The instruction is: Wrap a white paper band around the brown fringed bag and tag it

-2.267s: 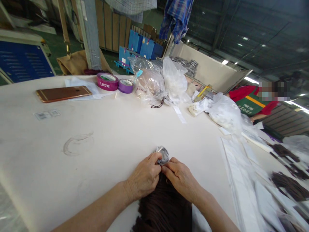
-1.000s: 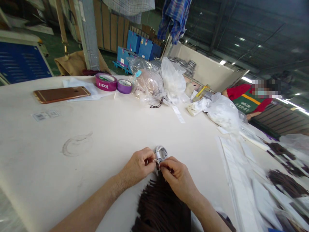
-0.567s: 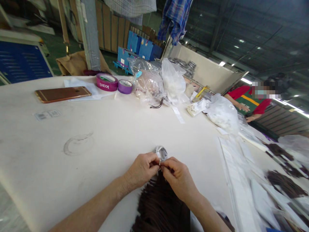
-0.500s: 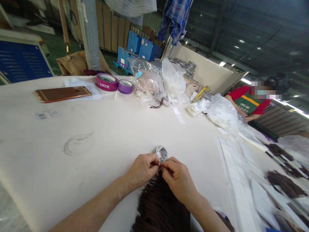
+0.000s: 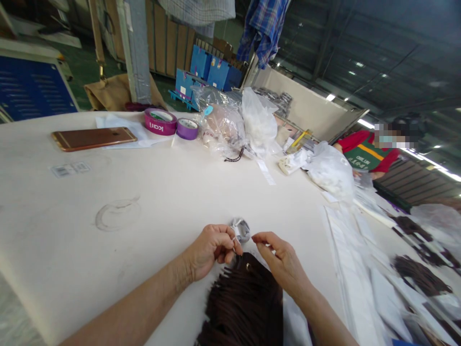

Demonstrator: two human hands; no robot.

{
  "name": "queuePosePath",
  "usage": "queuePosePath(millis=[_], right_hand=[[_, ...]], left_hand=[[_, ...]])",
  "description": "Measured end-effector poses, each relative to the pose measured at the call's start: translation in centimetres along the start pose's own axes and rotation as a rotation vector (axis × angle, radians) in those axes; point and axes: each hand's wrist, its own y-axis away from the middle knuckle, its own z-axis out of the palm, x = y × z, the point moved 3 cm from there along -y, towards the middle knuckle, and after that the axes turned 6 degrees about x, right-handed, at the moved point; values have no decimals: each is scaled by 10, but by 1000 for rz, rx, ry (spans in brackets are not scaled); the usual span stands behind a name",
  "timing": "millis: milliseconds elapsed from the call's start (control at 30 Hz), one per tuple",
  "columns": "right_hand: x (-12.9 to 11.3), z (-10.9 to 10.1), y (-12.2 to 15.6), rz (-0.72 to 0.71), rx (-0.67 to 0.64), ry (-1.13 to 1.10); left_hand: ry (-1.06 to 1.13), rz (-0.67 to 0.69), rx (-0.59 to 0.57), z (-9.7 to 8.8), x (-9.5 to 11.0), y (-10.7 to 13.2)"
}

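Note:
A dark brown fringed piece [image 5: 241,302] with a small metal eyelet near its top corner lies at the near edge of the table. Above that corner, my left hand [image 5: 218,250] is closed in a pinch on a thin white string. Just beyond the fingers sits a small grey ring-shaped roll [image 5: 242,229], partly covered by the left fingertips. My right hand [image 5: 284,262] is held to the right of the eyelet, thumb and forefinger apart, and nothing shows between them.
A phone [image 5: 94,139], two purple tape rolls [image 5: 160,122] and clear plastic bags [image 5: 221,122] lie along the far side of the white table [image 5: 173,192]. White strips [image 5: 345,259] and brown bundles [image 5: 419,274] are at right. Another person [image 5: 367,154] stands beyond.
My right hand has let go and moved away to the right, its fingers parting. The eyelet on the brown piece has come into view. My left hand stays at nearly the same spot.

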Motion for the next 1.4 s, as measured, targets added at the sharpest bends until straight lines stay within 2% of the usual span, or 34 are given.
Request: queuePosePath(millis=[133,333,433,500,600,700,800,933,1033,1100,1167,1233,1400], right_hand=[[25,-4,2,86,-94,80],[33,6,-1,20,-177,178],[33,7,-7,19,-232,317],[34,6,-11,68,-288,356],[36,6,-15,140,-370,325],[37,5,-18,155,-428,269],[33,-5,-20,150,-396,247],[16,-25,-23,147,-286,196],[2,-33,-18,263,-275,19],[-5,-31,-9,433,-300,-260],[-11,-20,4,621,-308,-582],[-15,-5,18,752,-291,-812],[-22,33,38,866,-259,-1083]], left_hand=[[195,-69,-3,-1,3,0],[146,-38,27,-3,6,0],[105,-17,37,-4,7,1],[58,2,31,-5,8,1],[-63,62,35,-6,12,3],[-213,180,96,-8,17,4],[-323,264,168,-12,19,3],[-398,240,230,-16,11,-3],[-394,169,238,-17,5,-4],[-345,100,223,-17,5,-4],[-269,11,173,-16,6,-2],[-193,-77,100,-15,9,0],[-87,-162,4,-15,16,5]])
